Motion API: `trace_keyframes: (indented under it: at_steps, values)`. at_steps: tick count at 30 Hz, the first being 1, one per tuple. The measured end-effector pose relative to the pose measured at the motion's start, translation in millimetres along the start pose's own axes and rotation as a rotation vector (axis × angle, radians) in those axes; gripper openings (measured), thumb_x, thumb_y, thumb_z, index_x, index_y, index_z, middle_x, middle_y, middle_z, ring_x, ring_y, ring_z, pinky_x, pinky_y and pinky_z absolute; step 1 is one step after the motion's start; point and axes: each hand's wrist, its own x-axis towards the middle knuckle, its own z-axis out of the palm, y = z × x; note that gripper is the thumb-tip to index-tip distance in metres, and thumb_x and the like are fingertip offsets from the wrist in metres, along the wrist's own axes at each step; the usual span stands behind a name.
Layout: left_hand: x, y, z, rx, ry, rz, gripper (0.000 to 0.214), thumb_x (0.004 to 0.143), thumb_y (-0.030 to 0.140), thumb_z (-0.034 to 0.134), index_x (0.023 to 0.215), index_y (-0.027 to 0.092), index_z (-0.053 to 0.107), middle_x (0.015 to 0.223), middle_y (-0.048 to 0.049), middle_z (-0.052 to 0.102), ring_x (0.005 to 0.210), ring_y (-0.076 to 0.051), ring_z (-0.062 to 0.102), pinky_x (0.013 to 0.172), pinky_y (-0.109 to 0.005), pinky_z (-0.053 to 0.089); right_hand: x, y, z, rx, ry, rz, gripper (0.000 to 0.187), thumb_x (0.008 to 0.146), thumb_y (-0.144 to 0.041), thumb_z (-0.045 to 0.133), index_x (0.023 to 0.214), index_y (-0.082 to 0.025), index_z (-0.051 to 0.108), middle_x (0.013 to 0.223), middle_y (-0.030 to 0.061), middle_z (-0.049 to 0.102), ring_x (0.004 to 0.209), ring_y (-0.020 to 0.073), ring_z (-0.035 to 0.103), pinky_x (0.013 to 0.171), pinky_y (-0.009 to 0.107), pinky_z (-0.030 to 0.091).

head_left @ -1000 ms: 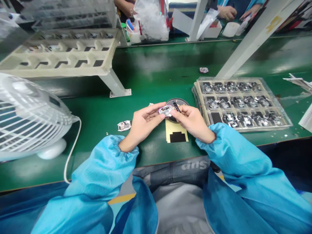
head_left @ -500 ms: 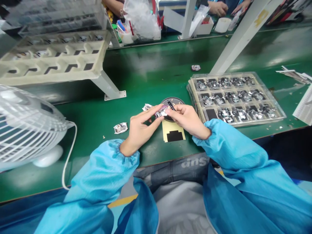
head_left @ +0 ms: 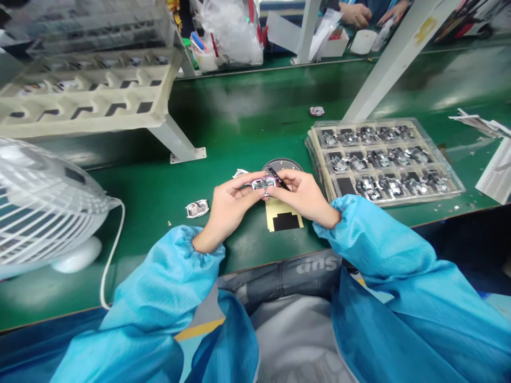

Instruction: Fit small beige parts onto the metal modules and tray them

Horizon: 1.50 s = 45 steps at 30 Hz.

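Both hands meet low over the green bench (head_left: pixel 239 122), just in front of a round mesh disc (head_left: pixel 284 163). The left hand (head_left: pixel 229 205) pinches a small metal part (head_left: pixel 262 184) by its edges. The right hand (head_left: pixel 305 194) is closed on a thin black strip (head_left: pixel 278 178), whose end lies against the part's top. Likely needs a steady edge grip, with the strip squared up before any pressing. A yellow backing sheet (head_left: pixel 275 221) lies directly beneath, and a tray of parts (head_left: pixel 453 181) is close by on the right.

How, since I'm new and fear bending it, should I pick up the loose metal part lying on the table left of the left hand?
Probably pinch the loose metal part across two opposite outer edges, coming straight down from above. It lies flat and thin on the green table, apart from other things, so only its rim offers purchase.
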Motion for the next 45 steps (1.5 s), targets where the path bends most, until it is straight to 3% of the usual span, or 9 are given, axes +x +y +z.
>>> trace_keyframes:
  at_steps: [8, 14, 19, 25, 28, 31, 36, 42, 45]
  values:
    - [4.1, -4.3, -0.5, 0.146, -0.020, 0.030, 0.040, 0.082, 0.043, 0.086, 0.113, 0.018, 0.078, 0.109, -0.0102, 0.078, 0.082, -0.020, 0.074, 0.079, -0.034, 0.064, -0.4, 0.4, 0.0, -0.093, 0.069, -0.053, 0.036, 0.072, -0.041, 0.090, 0.082, -0.018, 0.065, 0.075, -0.0027, 0.061, 0.071, 0.0129, 0.055, 0.068, 0.028, 0.046]
    - [1.5, -9.3, 1.8, 0.181, 0.024, 0.091, 0.036, 0.082, 0.044, 0.086, 0.104, 0.017, 0.078, 0.095, -0.0072, 0.077, 0.075, -0.017, 0.070, 0.074, -0.030, 0.060, 0.2, 1.9, 2.3, -0.107, 0.059, -0.048, 0.042, 0.071, -0.050, 0.090, 0.081, -0.018, 0.064, 0.077, -0.0010, 0.062, 0.074, 0.0143, 0.056, 0.070, 0.029, 0.046]
    - [0.9, -8.8, -0.3, 0.253, 0.089, 0.127, 0.034, 0.084, 0.044, 0.083, 0.103, 0.017, 0.078, 0.087, -0.0055, 0.075, 0.068, -0.016, 0.067, 0.068, -0.029, 0.057, 2.4, 6.7, 4.0, -0.110, 0.044, -0.043, 0.044, 0.075, -0.057, 0.085, 0.086, -0.018, 0.067, 0.084, 0.0021, 0.067, 0.082, 0.0178, 0.062, 0.077, 0.032, 0.053]
    - [2.9, -2.4, -9.0, 0.710, 0.067, 0.379, 0.018, 0.094, 0.030, 0.070, 0.106, 0.021, 0.079, 0.094, -0.0049, 0.075, 0.080, -0.017, 0.063, 0.074, -0.029, 0.051, -0.1, 1.0, 0.4, -0.349, 0.117, -0.311, 0.036, 0.087, -0.042, 0.079, 0.115, -0.021, 0.071, 0.114, 0.0084, 0.071, 0.106, 0.0226, 0.067, 0.098, 0.038, 0.055]
    - [1.7, 0.8, -8.9, 0.806, 0.032, 0.442, 0.017, 0.095, 0.026, 0.067, 0.107, 0.021, 0.078, 0.091, -0.0044, 0.072, 0.082, -0.019, 0.063, 0.078, -0.031, 0.050, -1.8, -4.7, -0.9, -0.469, 0.128, -0.426, 0.017, 0.094, -0.038, 0.072, 0.100, -0.022, 0.074, 0.099, 0.0071, 0.071, 0.098, 0.0221, 0.067, 0.094, 0.039, 0.055]
    - [0.8, 1.5, -8.5, 0.824, 0.039, 0.440, 0.018, 0.095, 0.026, 0.066, 0.108, 0.022, 0.077, 0.090, -0.0042, 0.072, 0.083, -0.020, 0.063, 0.078, -0.031, 0.050, -1.4, -3.8, -1.8, -0.554, 0.088, -0.478, 0.016, 0.093, -0.037, 0.074, 0.091, -0.022, 0.075, 0.092, 0.0065, 0.071, 0.091, 0.0222, 0.066, 0.087, 0.039, 0.055]
    - [1.6, 0.1, -10.7, 0.850, 0.021, 0.443, 0.018, 0.095, 0.026, 0.065, 0.108, 0.022, 0.077, 0.090, -0.0042, 0.071, 0.082, -0.020, 0.062, 0.077, -0.031, 0.048, -0.1, 6.3, -3.9, -0.591, 0.070, -0.505, 0.017, 0.095, -0.039, 0.072, 0.099, -0.023, 0.076, 0.094, 0.0068, 0.070, 0.089, 0.0220, 0.065, 0.083, 0.039, 0.054]
    - [2.9, -4.3, -10.7, 0.828, -0.003, 0.394, 0.017, 0.095, 0.027, 0.064, 0.105, 0.022, 0.077, 0.090, -0.0038, 0.071, 0.081, -0.020, 0.062, 0.076, -0.032, 0.047, 0.5, 7.1, -7.4, -0.715, -0.064, -0.504, 0.014, 0.103, -0.033, 0.059, 0.101, -0.021, 0.066, 0.101, 0.0075, 0.066, 0.092, 0.0210, 0.062, 0.083, 0.036, 0.051]
    - [7.4, -0.5, -19.6, 0.807, 0.083, 0.326, 0.021, 0.095, 0.030, 0.066, 0.111, 0.022, 0.076, 0.093, -0.0040, 0.073, 0.077, -0.019, 0.062, 0.072, -0.031, 0.046, 0.0, 4.2, -9.0, -0.771, 0.027, -0.486, 0.012, 0.103, -0.030, 0.057, 0.101, -0.020, 0.063, 0.101, 0.0072, 0.064, 0.093, 0.0214, 0.062, 0.083, 0.035, 0.050]
